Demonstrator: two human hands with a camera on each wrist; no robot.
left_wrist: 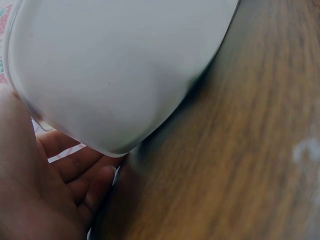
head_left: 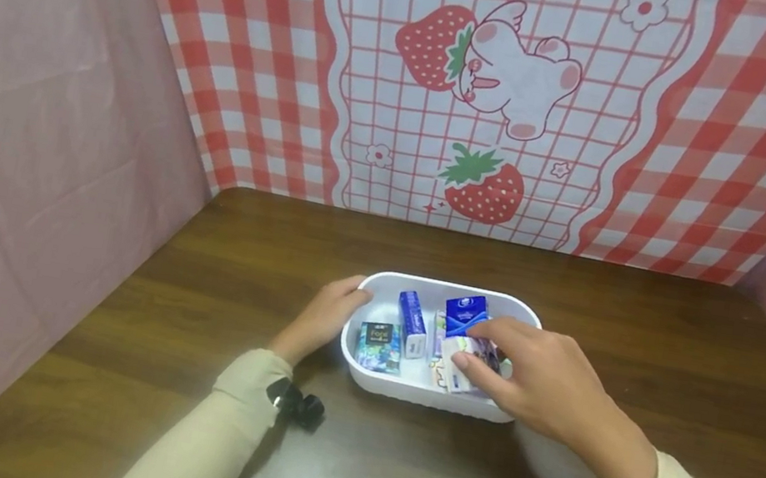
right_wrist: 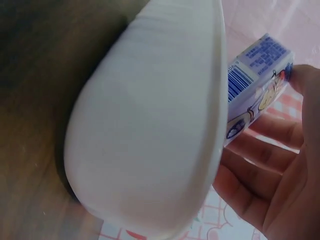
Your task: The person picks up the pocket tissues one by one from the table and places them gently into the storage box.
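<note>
A white oval plastic tub (head_left: 403, 390) stands on the wooden table with several small tissue packs in it. My left hand (head_left: 326, 314) grips the tub's left end, thumb at the rim; the left wrist view shows its fingers (left_wrist: 82, 172) curled beside the wall. Over the tub's right side, my right hand (head_left: 553, 382) pinches a pale purple tissue pack with cartoon print (right_wrist: 260, 87) between thumb and fingers. Part of that pack shows above the rim in the right wrist view. Near it is a dark blue tissue pack (head_left: 464, 308).
In the tub's left half lie a green-blue floral pack (head_left: 378, 348) and a narrow blue-and-white pack (head_left: 411, 324). A brown wooden table (head_left: 178, 374) is underneath. Behind rises a red-and-white checked strawberry cloth (head_left: 256, 40), and a pink curtain (head_left: 29, 129) hangs on the left.
</note>
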